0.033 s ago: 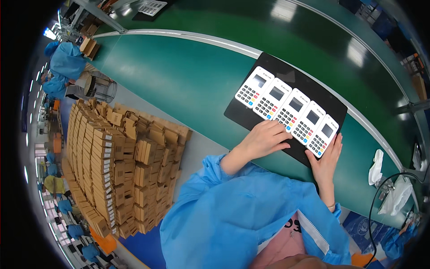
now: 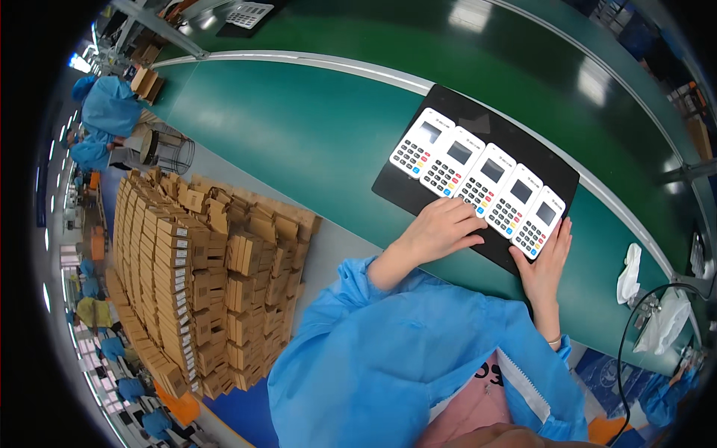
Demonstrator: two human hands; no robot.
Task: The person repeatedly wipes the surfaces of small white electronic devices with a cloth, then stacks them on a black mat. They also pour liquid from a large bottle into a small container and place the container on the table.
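Terminals (image 2: 492, 170), five white ones with keypads, sit right of centre in the frame. Why on that black mat (image 2: 541, 158)?

Perhaps to spare their backs from rubbing on the green bench (image 2: 299, 127). The mat looks like a smooth, thin sheet, but I can't tell its material.

And why side by side?

My reading is that touching edges keep the row tidy, with every screen and keypad face up. The row slants from upper left to lower right.

What is the left hand (image 2: 446, 230) pinching?

Nothing that I can see. Its fingers lie close together at the lower end of the middle terminal (image 2: 491, 187), over the bottom keys, with the thumb spread away above the mat. That may steady the row from below.

And the right hand (image 2: 544, 270)?

It frames the lower corner of the end terminal (image 2: 546, 214): thumb at the bottom edge, fingers along the outer side. That would stop the row sliding rightward. Whether it squeezes, I cannot tell.

Those cardboard boxes (image 2: 168, 276)?

Stacked at lower left, well apart from the bench work, presumably to leave elbow room.
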